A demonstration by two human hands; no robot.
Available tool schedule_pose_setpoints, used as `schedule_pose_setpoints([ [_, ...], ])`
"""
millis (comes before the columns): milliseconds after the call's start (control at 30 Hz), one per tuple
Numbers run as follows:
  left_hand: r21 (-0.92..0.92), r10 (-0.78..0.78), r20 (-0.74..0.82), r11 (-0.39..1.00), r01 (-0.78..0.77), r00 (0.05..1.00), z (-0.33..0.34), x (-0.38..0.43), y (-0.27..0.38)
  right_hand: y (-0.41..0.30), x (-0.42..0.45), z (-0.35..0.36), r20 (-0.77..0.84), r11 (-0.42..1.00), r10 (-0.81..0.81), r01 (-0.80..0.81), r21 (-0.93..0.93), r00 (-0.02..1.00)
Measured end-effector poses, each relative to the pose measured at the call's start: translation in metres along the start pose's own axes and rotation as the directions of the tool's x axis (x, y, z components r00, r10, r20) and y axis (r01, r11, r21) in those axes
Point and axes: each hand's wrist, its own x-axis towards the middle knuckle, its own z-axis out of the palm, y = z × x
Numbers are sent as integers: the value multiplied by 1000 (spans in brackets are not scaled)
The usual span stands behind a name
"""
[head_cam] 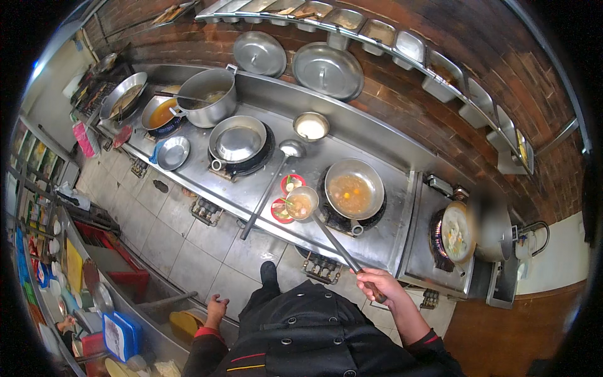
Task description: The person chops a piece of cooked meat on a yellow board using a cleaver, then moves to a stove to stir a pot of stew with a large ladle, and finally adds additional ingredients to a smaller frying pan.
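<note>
My right hand [377, 285] grips the wooden end of a long-handled metal ladle [340, 247]. The ladle's round bowl, full of brown broth with pinkish pieces, is over two small red bowls. One red bowl [293, 183] shows behind the ladle, the other red bowl [279, 212] at its left; both hold pale pieces and something green. Right of the ladle, a steel wok [374, 173] on a burner holds the same kind of broth with orange pieces. My left hand [217, 307] hangs low at my side, empty, fingers loosely apart.
A second large ladle [268, 193] lies across the steel counter [313, 153], its handle past the front edge. A covered wok [238, 139], a tall pot [207, 96] and a bowl of white contents [311, 127] stand leftward and behind. A pan [454, 235] sits by a lit burner at right.
</note>
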Motion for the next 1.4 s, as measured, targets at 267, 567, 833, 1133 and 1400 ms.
schedule_pose_setpoints([
  [267, 25, 22, -19, 999, -22, 1000, -5, 6, -16, -1, 11, 32, -68, 947, -83, 58, -315, 994],
  [567, 77, 19, 18, 997, -20, 1000, -1, 2, 9, 24, 8, 32, -68, 485, -473, 196, -852, 878],
  [833, 44, -8, 11, 999, 7, 1000, -5, 8, -1, 18, -1, -23, -355, 717, -526, 179, -674, 773],
  [1133, 7, 41, 44, 999, -41, 998, -8, 10, 7, 28, 7, -78, -438, 899, -349, 163, -406, 828],
  [1400, -17, 37, 64, 999, -36, 997, -12, 9, 20, 30, 4, -57, -360, 955, -252, 171, -243, 898],
])
